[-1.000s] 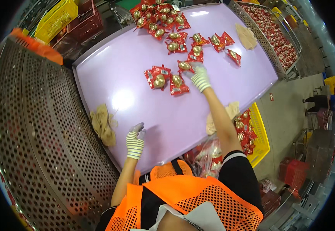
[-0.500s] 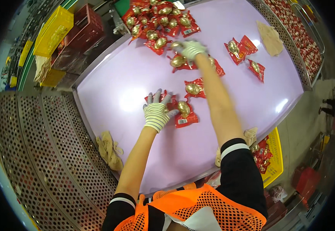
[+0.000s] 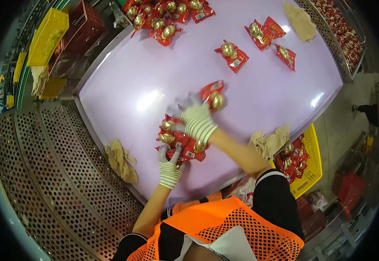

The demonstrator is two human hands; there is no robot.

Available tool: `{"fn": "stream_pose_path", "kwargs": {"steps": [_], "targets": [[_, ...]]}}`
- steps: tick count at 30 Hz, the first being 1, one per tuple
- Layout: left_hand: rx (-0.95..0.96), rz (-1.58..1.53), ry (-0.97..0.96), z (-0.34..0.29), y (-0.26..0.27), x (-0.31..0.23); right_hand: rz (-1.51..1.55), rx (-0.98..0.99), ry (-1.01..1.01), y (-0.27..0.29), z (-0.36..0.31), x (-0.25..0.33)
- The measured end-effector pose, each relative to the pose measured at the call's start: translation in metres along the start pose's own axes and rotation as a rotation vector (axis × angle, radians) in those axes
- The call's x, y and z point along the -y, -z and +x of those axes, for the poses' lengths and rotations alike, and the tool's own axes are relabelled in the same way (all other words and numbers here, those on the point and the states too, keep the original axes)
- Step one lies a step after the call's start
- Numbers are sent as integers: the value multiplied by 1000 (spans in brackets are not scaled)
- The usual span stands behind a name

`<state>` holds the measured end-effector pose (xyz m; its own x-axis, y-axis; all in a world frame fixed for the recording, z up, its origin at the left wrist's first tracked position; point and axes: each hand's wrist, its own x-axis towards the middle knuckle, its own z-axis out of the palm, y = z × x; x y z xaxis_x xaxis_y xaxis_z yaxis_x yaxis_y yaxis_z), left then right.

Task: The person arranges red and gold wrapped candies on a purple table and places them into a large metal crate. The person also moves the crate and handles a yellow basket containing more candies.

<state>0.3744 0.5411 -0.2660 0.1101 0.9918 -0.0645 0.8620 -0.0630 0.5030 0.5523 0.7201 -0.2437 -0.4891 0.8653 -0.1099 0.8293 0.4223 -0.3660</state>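
Both hands wear striped, grey-fingered gloves over a smooth lilac tabletop (image 3: 124,78). My left hand (image 3: 170,169) has its fingers apart, against the near side of a cluster of red packets (image 3: 178,143) holding gold egg-shaped pieces. Above that cluster, my right hand (image 3: 197,120) is blurred, its fingers spread and partly covering the packets. Just past its fingers lies a red packet with a gold egg-shaped piece (image 3: 217,101). Farther right are single packets, one with a white label (image 3: 233,55), another beside the table's far right (image 3: 286,56).
Many red packets (image 3: 159,24) pile at the table's far edge. Beige cloths lie at far right (image 3: 300,21), near left (image 3: 122,162) and near right (image 3: 270,142). Perforated metal panels (image 3: 54,156) flank the left side. A yellow crate (image 3: 309,174) with packets stands at right.
My right hand has come back from the far side toward my left hand. Several packets now lie gathered close to me. My left hand has moved nearer. The view has shifted slightly.
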Motion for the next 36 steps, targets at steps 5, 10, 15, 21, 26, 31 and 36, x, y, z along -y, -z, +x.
{"fn": "stream_pose_path", "kwargs": {"steps": [5, 10, 15, 21, 26, 31, 36], "targets": [[-175, 16, 279, -52, -4, 0, -48, -273, -656, 69, 74, -144], [-284, -77, 383, -59, -4, 7, -156, -64, -610, 37, 97, -198], [-306, 28, 244, -91, 5, 20, -269, -183, -526, 57, 38, -132], [-139, 64, 233, -113, 9, 36, 366, -457, 46, 55, -77, 23], [-23, -46, 271, -177, 4, 55, 42, -24, 442, -63, -190, 128], [46, 55, 336, -216, 12, 60, 228, 314, 502, -111, -234, 166], [-88, -24, 30, -102, 45, 15, -149, -211, 301, -66, -146, 65]]}}
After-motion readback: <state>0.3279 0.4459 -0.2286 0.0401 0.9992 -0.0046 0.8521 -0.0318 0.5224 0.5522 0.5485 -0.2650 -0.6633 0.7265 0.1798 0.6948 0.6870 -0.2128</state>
